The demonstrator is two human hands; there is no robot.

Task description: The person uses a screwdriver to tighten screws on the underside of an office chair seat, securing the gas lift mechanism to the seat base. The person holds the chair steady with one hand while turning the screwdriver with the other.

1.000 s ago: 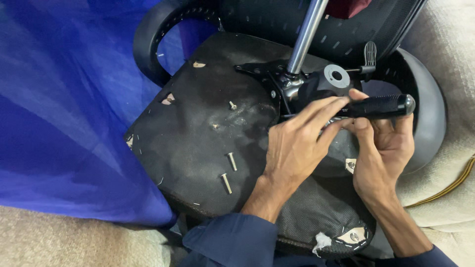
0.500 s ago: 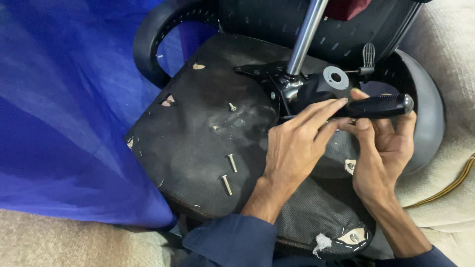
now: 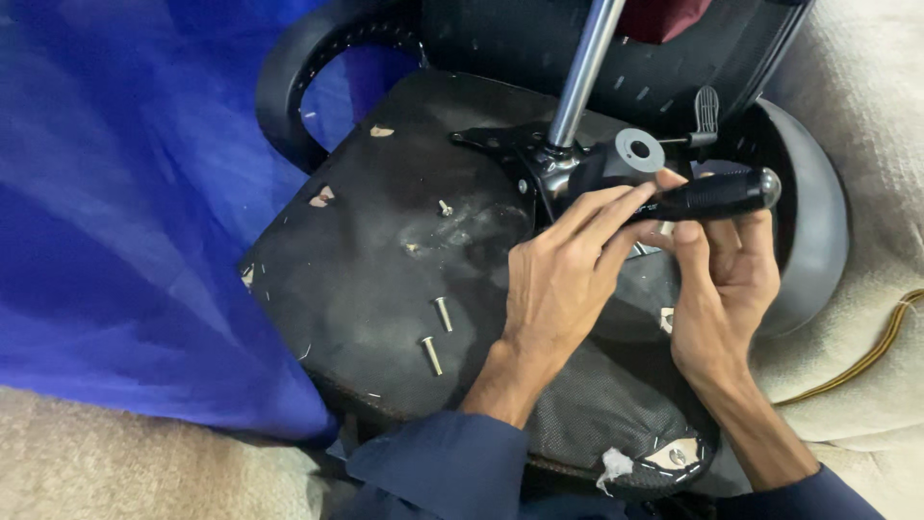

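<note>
A person's right hand (image 3: 724, 279) clenches a screwdriver's black ribbed handle (image 3: 717, 195), a stiff, grippy hold, while the left hand's fingertips (image 3: 616, 207) pinch near its hidden tip at the rigid metal mechanism (image 3: 587, 169) under an overturned chair seat (image 3: 375, 250), two loose bolts (image 3: 438, 332) lying nearby

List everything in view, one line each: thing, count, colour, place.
Upturned office chair seat: one, black, centre.
Metal gas-lift column: one, silver, rising from the seat mechanism.
Loose long bolts: two, silver, lying on the seat underside.
Short bolt: one, silver, standing in the seat.
Black-handled screwdriver: one, at the mechanism.
Blue netting cloth: one, left.
Beige carpet: right.
Left hand: fingers at the screwdriver shaft.
Right hand: gripping the screwdriver handle.
</note>
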